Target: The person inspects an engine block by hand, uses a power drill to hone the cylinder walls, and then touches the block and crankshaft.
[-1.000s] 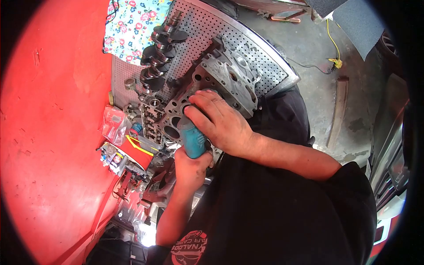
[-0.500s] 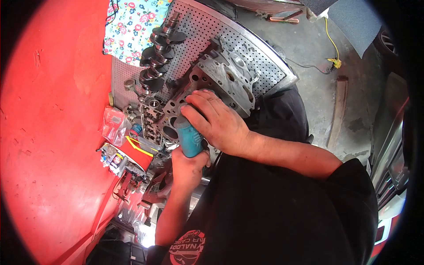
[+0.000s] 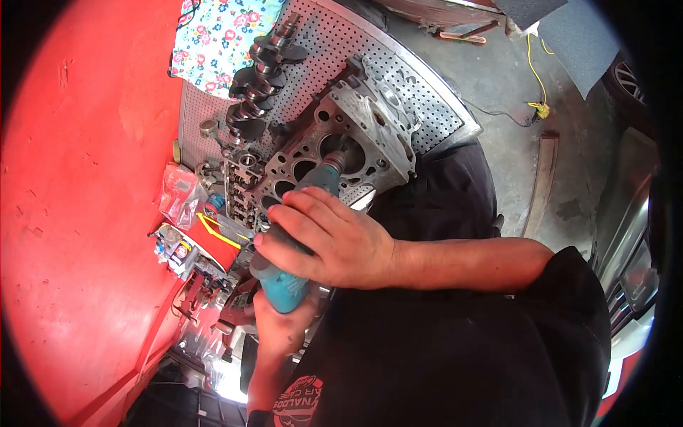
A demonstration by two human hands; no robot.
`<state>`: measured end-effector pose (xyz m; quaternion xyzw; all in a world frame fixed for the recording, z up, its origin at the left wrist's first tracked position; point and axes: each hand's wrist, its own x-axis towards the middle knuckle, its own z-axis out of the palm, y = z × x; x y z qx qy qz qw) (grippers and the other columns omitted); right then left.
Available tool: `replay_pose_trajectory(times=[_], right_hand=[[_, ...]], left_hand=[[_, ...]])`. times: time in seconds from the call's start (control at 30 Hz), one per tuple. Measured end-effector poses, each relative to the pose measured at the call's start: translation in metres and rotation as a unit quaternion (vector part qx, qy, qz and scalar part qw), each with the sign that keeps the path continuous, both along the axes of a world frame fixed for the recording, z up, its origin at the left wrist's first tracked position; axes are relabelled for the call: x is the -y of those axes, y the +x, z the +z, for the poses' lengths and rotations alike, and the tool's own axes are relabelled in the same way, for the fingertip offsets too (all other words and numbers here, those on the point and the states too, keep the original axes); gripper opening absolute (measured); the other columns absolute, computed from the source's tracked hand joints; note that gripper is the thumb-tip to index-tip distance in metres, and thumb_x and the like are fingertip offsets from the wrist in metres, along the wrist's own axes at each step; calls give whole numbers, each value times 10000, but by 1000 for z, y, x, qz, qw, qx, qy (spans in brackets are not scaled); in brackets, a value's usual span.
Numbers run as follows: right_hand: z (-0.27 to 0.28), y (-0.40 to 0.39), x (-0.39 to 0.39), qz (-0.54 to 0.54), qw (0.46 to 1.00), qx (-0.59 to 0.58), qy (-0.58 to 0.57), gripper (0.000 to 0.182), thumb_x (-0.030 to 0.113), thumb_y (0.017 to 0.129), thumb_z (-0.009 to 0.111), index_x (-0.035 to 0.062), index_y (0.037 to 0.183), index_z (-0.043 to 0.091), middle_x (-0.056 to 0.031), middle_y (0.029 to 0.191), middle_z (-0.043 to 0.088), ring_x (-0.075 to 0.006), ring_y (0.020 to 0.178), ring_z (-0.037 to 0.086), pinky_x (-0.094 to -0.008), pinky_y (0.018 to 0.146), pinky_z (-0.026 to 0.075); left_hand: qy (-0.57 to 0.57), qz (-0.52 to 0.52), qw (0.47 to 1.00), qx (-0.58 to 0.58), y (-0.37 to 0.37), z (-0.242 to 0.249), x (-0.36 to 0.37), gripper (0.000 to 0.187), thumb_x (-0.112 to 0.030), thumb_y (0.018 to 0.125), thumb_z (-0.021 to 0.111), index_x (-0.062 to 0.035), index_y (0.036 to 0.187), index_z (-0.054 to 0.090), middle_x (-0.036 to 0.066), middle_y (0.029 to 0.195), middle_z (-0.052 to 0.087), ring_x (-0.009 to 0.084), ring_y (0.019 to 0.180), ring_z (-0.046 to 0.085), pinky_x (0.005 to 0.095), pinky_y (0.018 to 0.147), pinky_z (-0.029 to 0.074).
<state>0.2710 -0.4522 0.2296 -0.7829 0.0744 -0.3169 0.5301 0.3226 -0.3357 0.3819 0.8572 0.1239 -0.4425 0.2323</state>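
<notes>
A teal power drill [image 3: 283, 288] is tilted over a grey metal engine block [image 3: 302, 147], its chuck [image 3: 333, 164] pointing at an open cylinder bore [image 3: 353, 162]. Whatever the chuck carries is blurred inside the bore. My left hand [image 3: 279, 327] is closed around the drill's handle, with its fingers mostly hidden. Over the top of the drill body lies my right hand [image 3: 331, 238], fingers wrapped across it. More round bores show along the block's flat face, partly behind my right hand.
A crankshaft [image 3: 257, 85] lies on the perforated metal bench [image 3: 341, 32], near a floral cloth [image 3: 220, 50]. Beside the block are a cylinder head [image 3: 238, 188] and a loose piston [image 3: 208, 129]. A red wall [image 3: 85, 178] borders the left. A yellow cable [image 3: 542, 110] crosses the floor.
Both hands and the drill have drawn back from the block toward my body. The chuck and large bore, hidden before, are now visible. Both hands keep their hold.
</notes>
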Motion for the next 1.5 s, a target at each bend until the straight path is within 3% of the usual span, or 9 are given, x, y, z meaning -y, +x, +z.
replay_pose_trajectory(times=[0.1,0.4,0.5,0.7,0.8,1.0,1.1,1.3,1.5], right_hand=[[10,0,-2,-1,1000,3,1,450,199,854,691,151,1296,623,-152,1224,643,-323,1059,687,-462,949,597],[20,-1,-8,-6,1000,21,-13,425,274,921,592,154,1328,599,-152,1218,633,-325,1078,662,-482,1004,537],[26,0,-5,-7,1000,19,8,424,219,871,726,193,1283,629,-127,1207,642,-300,1038,698,-431,918,604],[32,0,-2,-22,999,24,6,415,222,874,722,200,1278,632,-120,1208,637,-297,1025,701,-428,912,607],[24,-2,-7,-6,1000,21,-14,421,276,930,582,166,1337,595,-146,1222,638,-320,1089,657,-477,1002,540],[10,-4,-4,12,1000,7,-18,437,254,925,590,154,1350,573,-152,1215,632,-329,1091,656,-494,1017,541],[10,-3,3,6,1000,2,-7,439,185,844,712,167,1274,627,-131,1217,640,-310,1066,687,-442,939,604],[2,-5,5,15,1000,-5,-7,444,170,841,711,156,1276,627,-145,1240,636,-323,1087,681,-452,948,601],[-5,-10,10,35,999,-17,-8,465,158,832,707,137,1289,621,-165,1272,627,-346,1127,665,-474,965,594]], left_hand=[[-28,5,1000,-5,1,11,4,429,73,823,684,55,1251,662,104,1155,732,178,1062,706,326,916,559],[21,0,1000,-17,-1,33,8,613,100,772,710,39,1371,594,125,1277,694,205,1205,669,343,1001,534],[30,12,999,-4,-3,38,10,597,88,770,711,36,1357,608,124,1269,699,204,1178,680,340,986,540],[7,-37,999,1,0,43,11,563,55,780,711,37,1336,626,128,1255,708,207,1140,695,343,963,551],[39,-10,999,-4,-3,40,7,564,60,781,703,39,1339,624,127,1252,710,209,1139,695,348,969,548],[-24,-14,999,22,-5,17,11,526,50,795,724,42,1313,631,114,1238,712,197,1140,688,349,979,536],[-10,-34,999,19,-5,10,4,495,35,806,739,42,1292,640,115,1226,715,184,1129,687,343,965,534],[16,-79,996,33,-7,3,8,439,6,834,756,39,1260,658,99,1170,727,170,1088,693,343,954,535],[-3,-20,998,56,-14,-14,16,368,-12,839,766,31,1197,691,96,1132,738,170,1076,697,343,952,535]])
